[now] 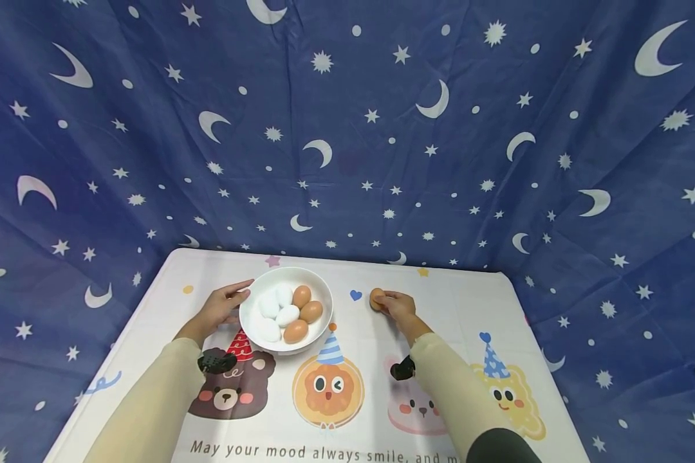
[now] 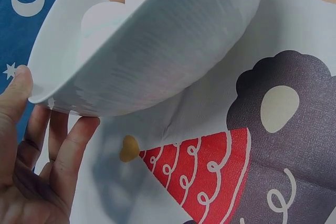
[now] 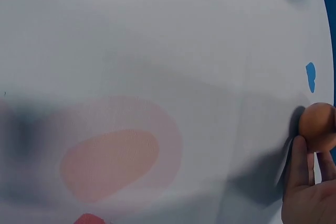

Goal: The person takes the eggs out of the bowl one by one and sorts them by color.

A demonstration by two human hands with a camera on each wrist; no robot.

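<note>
A white bowl stands left of centre on the printed tablecloth, with several white eggs and three brown eggs inside. At its left rim is my left hand; in the left wrist view the thumb lies against the rim and the fingers support the outside wall from below. To the right of the bowl, my right hand holds a single brown egg between thumb and fingers, close to the cloth. The right wrist view catches this egg at its right edge.
The white tablecloth carries cartoon prints, including a bear and a pancake face. Behind the table hangs a blue curtain with moons and stars. Dark bands sit near both wrists.
</note>
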